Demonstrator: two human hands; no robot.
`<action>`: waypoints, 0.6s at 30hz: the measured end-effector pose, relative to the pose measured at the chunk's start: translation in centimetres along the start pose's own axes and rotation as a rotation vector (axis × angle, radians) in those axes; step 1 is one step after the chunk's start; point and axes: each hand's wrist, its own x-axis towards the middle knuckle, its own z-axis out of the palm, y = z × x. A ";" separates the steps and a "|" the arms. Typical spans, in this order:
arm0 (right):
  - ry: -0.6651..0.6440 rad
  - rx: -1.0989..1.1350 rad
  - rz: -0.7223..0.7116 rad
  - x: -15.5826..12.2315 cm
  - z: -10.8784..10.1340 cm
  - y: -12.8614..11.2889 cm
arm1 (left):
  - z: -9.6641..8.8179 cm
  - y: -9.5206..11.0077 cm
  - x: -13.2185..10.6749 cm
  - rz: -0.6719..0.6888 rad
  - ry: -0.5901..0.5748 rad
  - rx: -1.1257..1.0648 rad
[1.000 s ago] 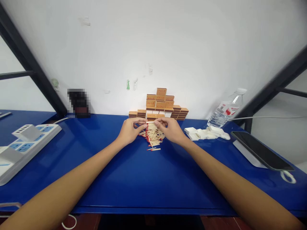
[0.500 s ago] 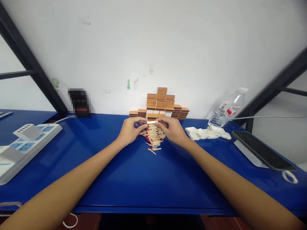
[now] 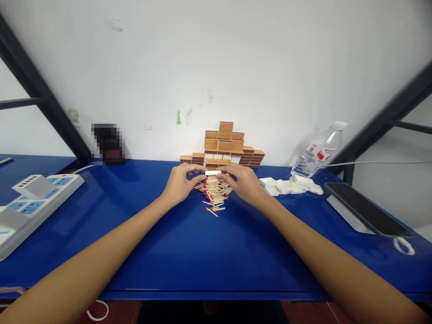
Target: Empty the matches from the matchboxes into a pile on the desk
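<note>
Between my two hands, just above the pile, is a small white matchbox tray (image 3: pixel 213 173), seen edge-on. My left hand (image 3: pixel 177 183) pinches its left end between thumb and fingers. At the other end, my right hand (image 3: pixel 245 182) grips it in the same way. Below lies a heap of loose red-tipped matches (image 3: pixel 218 190), some of them hidden by my hands. Behind the hands, stacked orange-brown matchboxes (image 3: pixel 225 145) lean up against the wall in a stepped pile. What the tray holds inside cannot be seen.
Several white trays (image 3: pixel 303 182) lie to the right, with a clear water bottle (image 3: pixel 319 148) behind them. Farther right, a phone (image 3: pixel 366 209) rests tilted on the blue table (image 3: pixel 209 256). On the left are a power strip (image 3: pixel 42 200) and a pixelated dark object (image 3: pixel 108 144).
The view has shifted slightly, moving the scene a little to the left. Both hands keep hold of the white tray, which looks tipped slightly differently and shows a thicker edge.
</note>
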 end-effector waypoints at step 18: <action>0.072 -0.078 -0.037 -0.2 -0.2 0.2 | -0.1 -0.5 -1.0 0.130 -0.080 0.196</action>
